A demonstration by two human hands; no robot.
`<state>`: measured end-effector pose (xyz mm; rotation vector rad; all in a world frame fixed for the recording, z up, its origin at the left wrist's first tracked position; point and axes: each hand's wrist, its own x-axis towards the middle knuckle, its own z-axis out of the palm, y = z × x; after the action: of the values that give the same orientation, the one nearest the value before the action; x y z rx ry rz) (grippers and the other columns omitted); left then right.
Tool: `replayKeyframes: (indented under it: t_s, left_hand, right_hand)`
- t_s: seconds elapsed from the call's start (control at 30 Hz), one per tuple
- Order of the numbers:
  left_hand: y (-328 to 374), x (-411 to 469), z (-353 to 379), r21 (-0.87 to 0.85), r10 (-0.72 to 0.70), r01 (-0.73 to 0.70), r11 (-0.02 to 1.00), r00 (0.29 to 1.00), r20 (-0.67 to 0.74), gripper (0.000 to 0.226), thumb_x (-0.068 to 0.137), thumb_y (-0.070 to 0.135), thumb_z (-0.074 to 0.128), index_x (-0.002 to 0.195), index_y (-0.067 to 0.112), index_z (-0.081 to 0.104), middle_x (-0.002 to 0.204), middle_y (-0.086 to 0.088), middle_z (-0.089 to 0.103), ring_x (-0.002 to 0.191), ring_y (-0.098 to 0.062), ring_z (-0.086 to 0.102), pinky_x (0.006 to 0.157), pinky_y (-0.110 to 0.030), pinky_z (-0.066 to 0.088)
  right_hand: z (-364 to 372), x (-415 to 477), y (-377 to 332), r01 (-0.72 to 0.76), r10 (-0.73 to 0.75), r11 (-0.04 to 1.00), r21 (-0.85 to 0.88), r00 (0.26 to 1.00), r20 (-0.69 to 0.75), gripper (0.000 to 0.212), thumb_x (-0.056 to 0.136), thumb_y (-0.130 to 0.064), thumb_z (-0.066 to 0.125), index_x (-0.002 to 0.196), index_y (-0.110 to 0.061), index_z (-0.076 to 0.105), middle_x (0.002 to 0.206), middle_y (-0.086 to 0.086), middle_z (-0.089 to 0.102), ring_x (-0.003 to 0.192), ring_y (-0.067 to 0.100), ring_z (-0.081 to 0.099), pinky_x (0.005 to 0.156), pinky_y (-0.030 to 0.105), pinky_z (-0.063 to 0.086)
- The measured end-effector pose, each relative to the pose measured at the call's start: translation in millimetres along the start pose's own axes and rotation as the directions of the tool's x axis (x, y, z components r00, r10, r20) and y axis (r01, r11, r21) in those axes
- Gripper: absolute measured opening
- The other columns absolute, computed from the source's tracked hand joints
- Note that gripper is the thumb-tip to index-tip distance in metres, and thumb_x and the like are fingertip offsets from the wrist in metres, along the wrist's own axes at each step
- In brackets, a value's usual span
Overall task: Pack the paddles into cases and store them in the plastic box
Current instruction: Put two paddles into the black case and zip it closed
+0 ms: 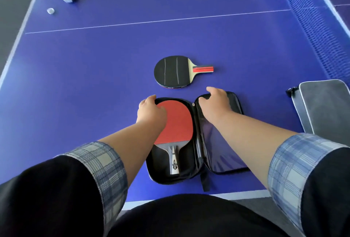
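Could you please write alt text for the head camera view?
Both hands, left hand and right hand, rest on an open black case holding a red paddle. A black paddle and grey case lie nearby.

Both forearms are bare, with checked cuffs rolled back over dark sleeves, and reach forward toward 12 o'clock. The left hand [150,112] lies palm down, its fingers curled over at the far end. The right hand [216,104], at 3 o'clock from the left one, is also palm down with fingers bent, the thumb pointing to 11 o'clock
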<state>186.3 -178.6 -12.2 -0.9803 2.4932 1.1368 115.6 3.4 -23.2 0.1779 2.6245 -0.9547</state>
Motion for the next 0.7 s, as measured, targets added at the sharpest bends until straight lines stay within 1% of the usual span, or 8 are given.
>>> replayKeyframes:
  t_s: [0.13,0.23,0.3,0.4,0.47,0.53,0.6,0.7]
  left_hand:
    - [14.6,50.2,0.6,-0.049,0.034,-0.033,0.998,0.999,0.005,0.064,0.089,0.016,0.043,0.151,0.022,0.034,0.151,-0.003,0.041,0.083,-0.021,0.064,0.057,-0.028,0.044]
    - [24.1,89.1,2.7,-0.052,0.027,-0.027,0.998,1.0,0.004,0.051,0.091,0.016,0.046,0.142,0.019,0.045,0.142,-0.003,0.048,0.065,-0.008,0.048,0.054,-0.024,0.037]
    - [28.9,111.8,4.9,-0.021,-0.011,0.011,1.0,1.0,0.02,0.046,0.092,0.018,0.049,0.137,0.014,0.046,0.138,-0.007,0.05,0.075,-0.019,0.052,0.066,-0.029,0.042]
    - [35.5,139.8,7.8,0.024,-0.146,0.145,0.989,0.988,0.047,0.047,0.092,0.029,0.055,0.132,0.007,0.044,0.132,-0.013,0.052,0.086,-0.032,0.058,0.083,-0.042,0.052]
    - [37.1,150.3,11.7,0.046,-0.208,0.206,0.978,0.977,0.04,0.045,0.092,0.036,0.056,0.128,0.01,0.049,0.13,-0.012,0.05,0.086,-0.033,0.06,0.084,-0.042,0.052]
    - [38.0,153.6,18.6,0.068,-0.216,0.213,0.975,0.976,0.035,0.04,0.09,0.037,0.057,0.124,0.017,0.052,0.128,-0.01,0.046,0.087,-0.033,0.06,0.083,-0.041,0.051]
    - [37.9,153.9,25.4,0.051,-0.224,0.223,0.974,0.974,0.025,0.041,0.088,0.034,0.058,0.127,0.022,0.051,0.127,-0.009,0.042,0.094,-0.034,0.061,0.088,-0.043,0.05]
    - [37.1,152.8,27.1,-0.07,-0.255,0.256,0.964,0.967,0.019,0.048,0.084,0.026,0.056,0.132,0.026,0.048,0.126,-0.007,0.041,0.094,-0.033,0.061,0.088,-0.044,0.052]
  right_hand:
    - [-2.5,51.7,-17.0,0.001,-0.001,1.0,-0.003,0.999,-0.051,0.052,0.094,-0.025,0.054,0.144,-0.015,0.048,0.144,0.01,0.044,0.122,0.03,0.052,0.102,0.041,0.044]
    - [2.5,87.7,-27.8,-0.023,0.025,1.0,0.019,0.991,-0.135,0.039,0.092,-0.018,0.051,0.131,-0.015,0.058,0.129,0.009,0.055,0.106,0.031,0.058,0.088,0.038,0.05]
    - [7.0,111.3,-30.6,-0.07,0.07,0.998,0.007,0.988,-0.138,0.037,0.092,-0.015,0.048,0.128,-0.02,0.057,0.126,0.008,0.052,0.104,0.033,0.054,0.086,0.035,0.047]
    - [11.4,134.8,-25.1,-0.127,0.124,0.967,-0.22,0.992,-0.027,0.06,0.094,-0.016,0.046,0.151,-0.022,0.031,0.155,0.008,0.028,0.132,0.035,0.038,0.104,0.039,0.037]
    - [14.0,142.1,-18.4,-0.071,0.091,0.926,-0.372,0.995,0.035,0.071,0.095,-0.016,0.048,0.157,-0.026,0.015,0.163,0.006,0.014,0.14,0.036,0.027,0.107,0.041,0.034]
    - [17.7,148.6,-12.9,-0.021,0.039,0.899,-0.437,0.999,0.031,0.071,0.094,-0.015,0.049,0.157,-0.027,0.017,0.161,0.006,0.019,0.137,0.036,0.03,0.104,0.04,0.037]
    - [22.1,151.7,-12.4,-0.025,0.022,0.92,-0.39,1.0,-0.01,0.065,0.094,-0.015,0.05,0.154,-0.024,0.027,0.153,0.009,0.032,0.131,0.036,0.038,0.102,0.037,0.037]
    - [23.7,146.9,-15.7,-0.131,0.12,0.981,-0.141,0.989,-0.085,0.06,0.094,-0.014,0.047,0.152,-0.025,0.037,0.151,0.006,0.036,0.13,0.033,0.041,0.1,0.035,0.04]
